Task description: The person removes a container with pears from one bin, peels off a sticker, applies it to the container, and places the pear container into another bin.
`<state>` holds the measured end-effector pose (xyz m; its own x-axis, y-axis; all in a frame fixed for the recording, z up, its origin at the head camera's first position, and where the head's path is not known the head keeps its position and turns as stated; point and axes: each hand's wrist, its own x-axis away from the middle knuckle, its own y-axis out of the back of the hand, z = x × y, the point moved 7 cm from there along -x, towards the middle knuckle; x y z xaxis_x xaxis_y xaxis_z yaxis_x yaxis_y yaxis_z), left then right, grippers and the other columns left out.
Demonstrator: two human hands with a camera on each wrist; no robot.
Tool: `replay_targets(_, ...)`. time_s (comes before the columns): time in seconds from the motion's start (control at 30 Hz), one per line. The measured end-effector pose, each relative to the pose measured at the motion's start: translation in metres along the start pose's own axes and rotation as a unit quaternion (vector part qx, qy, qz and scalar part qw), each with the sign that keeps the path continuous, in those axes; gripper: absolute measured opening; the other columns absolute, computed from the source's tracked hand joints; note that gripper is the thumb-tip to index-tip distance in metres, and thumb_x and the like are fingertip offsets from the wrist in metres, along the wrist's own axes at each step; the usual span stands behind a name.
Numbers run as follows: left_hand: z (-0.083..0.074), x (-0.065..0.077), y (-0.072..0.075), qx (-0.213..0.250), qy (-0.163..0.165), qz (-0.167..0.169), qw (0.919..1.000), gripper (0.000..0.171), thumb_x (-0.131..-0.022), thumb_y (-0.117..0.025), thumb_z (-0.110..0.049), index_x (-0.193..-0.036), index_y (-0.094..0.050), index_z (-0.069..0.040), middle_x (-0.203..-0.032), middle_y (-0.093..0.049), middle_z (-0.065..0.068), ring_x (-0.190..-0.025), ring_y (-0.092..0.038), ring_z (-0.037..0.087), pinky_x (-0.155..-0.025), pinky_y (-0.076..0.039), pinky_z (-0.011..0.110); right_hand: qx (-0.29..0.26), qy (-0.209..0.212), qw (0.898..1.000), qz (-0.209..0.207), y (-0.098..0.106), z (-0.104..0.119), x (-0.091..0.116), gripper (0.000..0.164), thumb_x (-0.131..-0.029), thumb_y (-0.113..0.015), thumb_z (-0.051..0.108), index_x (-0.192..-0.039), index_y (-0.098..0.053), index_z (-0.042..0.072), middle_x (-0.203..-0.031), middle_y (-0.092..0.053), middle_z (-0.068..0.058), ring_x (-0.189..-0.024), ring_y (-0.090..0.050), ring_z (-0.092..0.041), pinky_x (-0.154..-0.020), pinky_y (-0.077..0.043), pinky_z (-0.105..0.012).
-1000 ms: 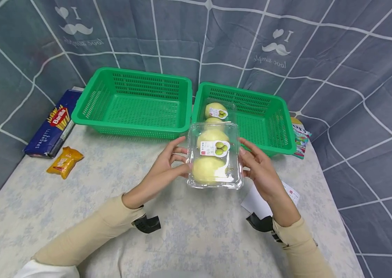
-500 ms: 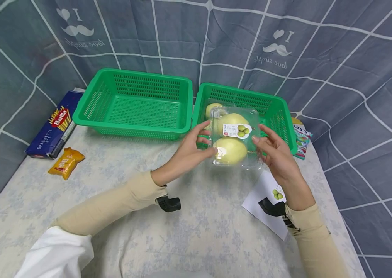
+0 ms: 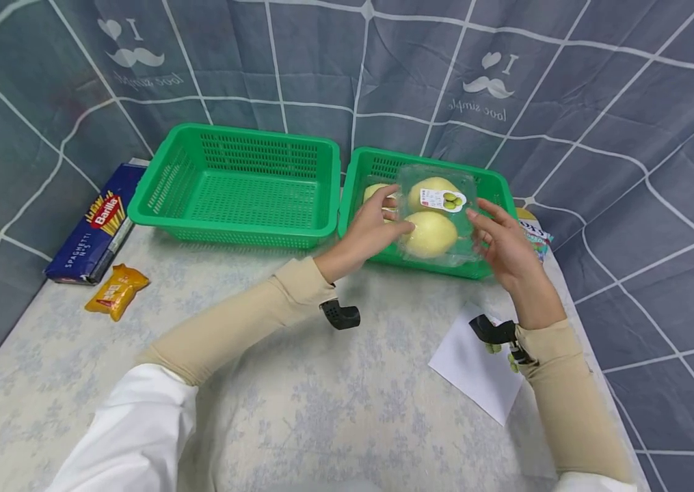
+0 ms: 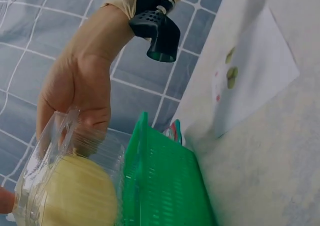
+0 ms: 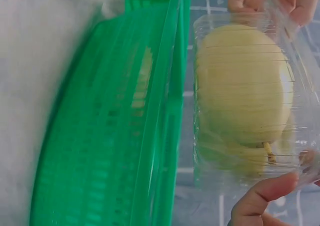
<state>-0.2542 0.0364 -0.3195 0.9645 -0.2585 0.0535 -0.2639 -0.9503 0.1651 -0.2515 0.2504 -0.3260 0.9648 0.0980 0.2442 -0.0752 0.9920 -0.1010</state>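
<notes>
A clear plastic box of pears [image 3: 431,234] with a white fruit label is held tilted over the front of the right green basket [image 3: 451,268]. My left hand [image 3: 372,229] grips its left side, thumb toward me. On the opposite side, my right hand [image 3: 505,242] holds the box with thumb and fingers. In the right wrist view a pear [image 5: 242,85] with its stem shows through the plastic, beside the basket wall. Another pear box [image 3: 374,192] sits inside that basket at the left, mostly hidden behind my left hand and the held box.
A second green basket [image 3: 254,198] stands to the left. Beside it are a blue spaghetti box [image 3: 97,222] and a small orange snack packet [image 3: 117,292]. A colourful bag [image 3: 534,229] leans behind the right basket's right end. A label sheet [image 3: 476,365] lies under my right wrist.
Both hands have carried the pear box forward and to the right, from above the table in front of the baskets to over the right basket. The label sheet is more uncovered.
</notes>
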Motion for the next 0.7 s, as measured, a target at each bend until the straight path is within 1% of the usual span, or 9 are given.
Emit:
replay_targets(0.1, -0.001, -0.013, -0.004, 0.002, 0.006, -0.007, 1.0, 0.073, -0.094, -0.065, -0.011, -0.158, -0.03, -0.013, -0.146, -0.045, 0.013, -0.111, -0.05, 0.019, -0.079, -0.047, 0.027, -0.008, -0.009, 1.0, -0.004, 0.007, 0.001, -0.011, 0.077, -0.098, -0.065, 0.028, -0.161, -0.022, 0.017, -0.115, -0.042, 0.009, -0.072, -0.048, -0.002, -0.067, -0.042, -0.017)
replay_targets(0.2, -0.003, -0.027, -0.008, -0.013, 0.0, -0.009, 0.9999, 0.074, -0.094, -0.065, -0.011, -0.159, -0.028, -0.012, -0.146, -0.045, 0.014, -0.106, -0.05, 0.02, -0.076, -0.046, 0.027, -0.004, -0.014, 1.0, -0.013, 0.014, 0.002, -0.022, 0.078, -0.099, -0.065, 0.03, -0.161, -0.02, 0.016, -0.113, -0.043, 0.01, -0.072, -0.046, -0.002, -0.069, -0.039, -0.018)
replay_targets(0.3, -0.001, -0.042, -0.013, -0.051, -0.005, 0.001, 0.9987, 0.074, -0.096, -0.063, -0.012, -0.16, -0.025, -0.012, -0.146, -0.044, 0.014, -0.106, -0.051, 0.02, -0.077, -0.045, 0.028, 0.011, -0.019, 0.999, -0.026, 0.021, 0.0, -0.033, 0.079, -0.099, -0.064, 0.032, -0.161, -0.019, 0.015, -0.11, -0.044, 0.01, -0.072, -0.044, -0.002, -0.071, -0.037, -0.021)
replay_targets(0.4, 0.004, -0.054, -0.018, -0.078, -0.001, 0.016, 0.9968, 0.073, -0.096, -0.06, -0.013, -0.16, -0.025, -0.012, -0.149, -0.043, 0.014, -0.105, -0.05, 0.018, -0.081, -0.045, 0.029, 0.02, -0.028, 0.998, -0.047, 0.028, -0.005, -0.043, 0.078, -0.098, -0.064, 0.032, -0.16, -0.022, 0.012, -0.101, -0.047, 0.009, -0.07, -0.043, -0.004, -0.07, -0.036, -0.021)
replay_targets(0.53, 0.014, -0.065, -0.027, -0.079, 0.011, 0.036, 0.9962, 0.072, -0.096, -0.057, -0.012, -0.16, -0.024, -0.01, -0.155, -0.038, 0.014, -0.091, -0.045, 0.016, -0.083, -0.042, 0.031, 0.013, -0.048, 0.996, -0.073, 0.038, -0.014, -0.054, 0.068, -0.098, -0.065, 0.029, -0.155, -0.031, 0.011, -0.088, -0.051, 0.01, -0.07, -0.045, -0.005, -0.068, -0.038, -0.02)
replay_targets(0.57, 0.016, -0.068, -0.03, -0.082, 0.012, 0.038, 0.9958, 0.072, -0.096, -0.057, -0.012, -0.16, -0.023, -0.01, -0.154, -0.04, 0.015, -0.083, -0.044, 0.015, -0.08, -0.041, 0.03, 0.009, -0.053, 0.995, -0.079, 0.041, -0.017, -0.056, 0.065, -0.098, -0.064, 0.029, -0.153, -0.034, 0.011, -0.087, -0.052, 0.011, -0.071, -0.046, -0.005, -0.068, -0.038, -0.019)
replay_targets(0.63, 0.017, -0.072, -0.035, -0.098, 0.011, 0.037, 0.9945, 0.072, -0.097, -0.056, -0.011, -0.16, -0.023, -0.009, -0.132, -0.058, 0.012, -0.076, -0.04, 0.016, -0.077, -0.039, 0.029, 0.014, -0.061, 0.994, -0.089, 0.046, -0.022, -0.06, 0.055, -0.098, -0.064, 0.03, -0.146, -0.041, 0.015, -0.092, -0.054, 0.011, -0.075, -0.047, -0.005, -0.071, -0.04, -0.019)
replay_targets(0.67, 0.017, -0.073, -0.037, -0.109, 0.01, 0.033, 0.9934, 0.071, -0.097, -0.056, -0.012, -0.16, -0.024, -0.01, -0.13, -0.059, 0.011, -0.078, -0.04, 0.014, -0.076, -0.039, 0.028, 0.012, -0.063, 0.993, -0.094, 0.048, -0.024, -0.062, 0.048, -0.098, -0.065, 0.03, -0.141, -0.045, 0.016, -0.093, -0.054, 0.011, -0.076, -0.048, -0.005, -0.072, -0.04, -0.019)
replay_targets(0.7, 0.017, -0.075, -0.039, -0.118, 0.01, 0.031, 0.9925, 0.071, -0.097, -0.056, -0.011, -0.16, -0.024, -0.01, -0.119, -0.062, 0.012, -0.074, -0.039, 0.015, -0.074, -0.038, 0.028, 0.013, -0.063, 0.993, -0.099, 0.051, -0.025, -0.063, 0.041, -0.098, -0.065, 0.029, -0.134, -0.048, 0.017, -0.092, -0.054, 0.011, -0.075, -0.048, -0.004, -0.073, -0.04, -0.018)
